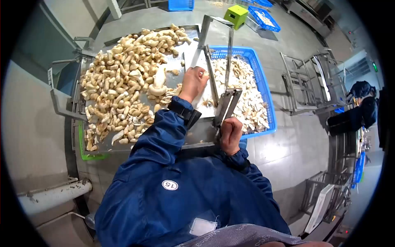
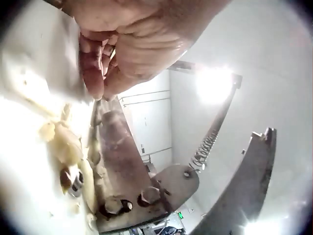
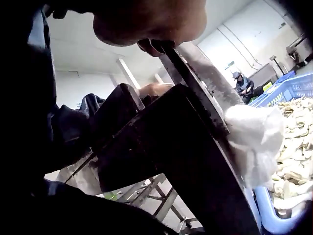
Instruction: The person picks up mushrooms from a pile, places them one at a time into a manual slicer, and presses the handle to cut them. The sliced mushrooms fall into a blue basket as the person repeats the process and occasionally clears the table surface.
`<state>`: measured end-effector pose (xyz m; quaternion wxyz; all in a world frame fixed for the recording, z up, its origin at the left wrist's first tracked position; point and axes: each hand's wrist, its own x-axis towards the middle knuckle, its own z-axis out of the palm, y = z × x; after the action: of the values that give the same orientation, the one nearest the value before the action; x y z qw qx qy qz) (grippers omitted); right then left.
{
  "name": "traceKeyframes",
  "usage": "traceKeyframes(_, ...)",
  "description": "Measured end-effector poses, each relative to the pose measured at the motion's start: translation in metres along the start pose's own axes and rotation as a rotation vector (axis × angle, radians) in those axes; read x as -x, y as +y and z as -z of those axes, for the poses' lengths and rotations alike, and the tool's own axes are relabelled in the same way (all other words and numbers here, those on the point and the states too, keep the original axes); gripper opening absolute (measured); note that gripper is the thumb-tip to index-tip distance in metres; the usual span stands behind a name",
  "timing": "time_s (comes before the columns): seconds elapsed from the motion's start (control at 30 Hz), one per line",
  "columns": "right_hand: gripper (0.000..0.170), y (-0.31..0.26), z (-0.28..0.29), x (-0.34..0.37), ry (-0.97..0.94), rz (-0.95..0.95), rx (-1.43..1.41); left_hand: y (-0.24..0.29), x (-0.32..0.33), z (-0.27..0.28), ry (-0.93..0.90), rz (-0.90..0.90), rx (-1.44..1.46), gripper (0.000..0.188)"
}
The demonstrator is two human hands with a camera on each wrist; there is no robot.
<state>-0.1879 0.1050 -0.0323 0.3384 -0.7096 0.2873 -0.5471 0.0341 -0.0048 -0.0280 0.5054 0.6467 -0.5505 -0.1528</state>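
My left hand is beside the cutter's blade, fingers curled round a small pale mushroom piece, largely hidden by them. My right hand grips the end of the metal lever, which stands raised on a spring. Whole mushrooms are heaped on the metal tray left of the white board. Sliced mushrooms fill the blue basket on the right. Small scraps lie by the blade's bolts.
A green stool and a blue crate of pieces stand on the floor beyond. Metal frames stand to the right, near another person. White plastic hangs between the cutter and the basket.
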Motion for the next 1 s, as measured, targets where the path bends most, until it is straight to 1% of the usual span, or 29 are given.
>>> traceKeyframes(0.07, 0.012, 0.000, -0.001, 0.001, 0.015, -0.003, 0.007, -0.003, 0.002, -0.008, -0.062, 0.005, 0.100, 0.031)
traceKeyframes(0.1, 0.012, -0.005, -0.002, -0.001, 0.016, -0.015, -0.008, 0.011, 0.003, 0.003, -0.134, 0.109, 0.126, 0.028)
traceKeyframes(0.13, 0.012, -0.007, -0.002, -0.001, 0.013, -0.022, -0.023, 0.009, 0.006, 0.001, -0.135, 0.201, 0.367, 0.019)
traceKeyframes(0.2, 0.011, -0.010, -0.001, -0.005, 0.004, -0.045, -0.056, 0.012, 0.010, 0.001, -0.080, 0.247, 0.438, 0.015)
traceKeyframes(0.27, 0.011, -0.022, 0.002, -0.016, -0.009, -0.082, -0.050, 0.002, 0.006, -0.001, -0.112, 0.221, 0.410, 0.015)
traceKeyframes(0.33, 0.010, -0.060, 0.003, -0.055, -0.020, -0.221, -0.207, -0.005, 0.006, -0.005, -0.118, 0.192, 0.383, 0.014)
traceKeyframes(0.4, 0.009, -0.097, 0.001, -0.096, 0.008, -0.345, -0.256, -0.009, 0.005, -0.009, -0.097, 0.148, 0.357, 0.012)
traceKeyframes(0.43, 0.009, -0.096, 0.000, -0.093, 0.023, -0.319, -0.228, -0.010, 0.005, -0.009, -0.095, 0.185, 0.413, 0.012)
traceKeyframes(0.5, 0.008, -0.089, -0.004, -0.083, 0.036, -0.253, -0.168, -0.009, 0.005, -0.009, -0.054, 0.150, 0.383, 0.011)
traceKeyframes(0.53, 0.004, -0.066, -0.006, -0.061, 0.022, -0.126, -0.123, -0.006, 0.006, -0.009, -0.026, 0.131, 0.373, 0.011)
traceKeyframes(0.57, 0.004, -0.042, -0.008, -0.034, 0.020, -0.073, -0.083, 0.006, 0.006, -0.002, -0.026, 0.168, 0.284, 0.011)
traceKeyframes(0.6, 0.004, -0.038, -0.013, -0.026, 0.024, -0.019, -0.044, 0.005, 0.006, -0.002, -0.014, 0.176, 0.276, 0.011)
traceKeyframes(0.67, 0.005, -0.032, -0.001, -0.027, -0.013, -0.059, -0.052, 0.003, 0.005, -0.002, -0.043, 0.184, 0.276, 0.010)
traceKeyframes(0.7, 0.005, -0.038, 0.001, -0.031, -0.025, -0.089, -0.060, 0.001, 0.005, -0.003, -0.028, 0.131, 0.249, 0.010)
traceKeyframes(0.73, 0.007, -0.067, -0.002, -0.057, -0.033, -0.173, -0.179, -0.002, 0.007, -0.006, -0.036, 0.126, 0.291, 0.010)
traceKeyframes(0.77, 0.008, -0.088, -0.002, -0.079, -0.020, -0.261, -0.190, -0.006, 0.007, -0.010, -0.042, 0.125, 0.333, 0.010)
traceKeyframes(0.8, 0.009, -0.100, -0.001, -0.093, -0.009, -0.342, -0.203, -0.003, 0.006, -0.010, -0.043, 0.119, 0.374, 0.010)
traceKeyframes(0.83, 0.011, -0.103, -0.004, -0.096, 0.011, -0.355, -0.251, 0.002, 0.008, -0.007, -0.017, 0.107, 0.319, 0.010)
traceKeyframes(0.87, 0.011, -0.096, -0.006, -0.086, 0.033, -0.301, -0.216, 0.004, 0.008, -0.004, -0.030, 0.117, 0.302, 0.010)
traceKeyframes(0.93, 0.012, -0.057, -0.008, -0.041, 0.066, -0.185, -0.139, 0.006, 0.007, -0.002, -0.045, 0.136, 0.279, 0.011)
traceKeyframes(0.97, 0.014, -0.030, -0.006, -0.019, 0.046, -0.038, -0.014, -0.002, 0.006, -0.009, -0.039, 0.132, 0.353, 0.011)
traceKeyframes(1.0, 0.014, -0.031, -0.013, -0.016, 0.057, -0.067, -0.104, 0.001, 0.006, -0.008, -0.037, 0.126, 0.313, 0.011)
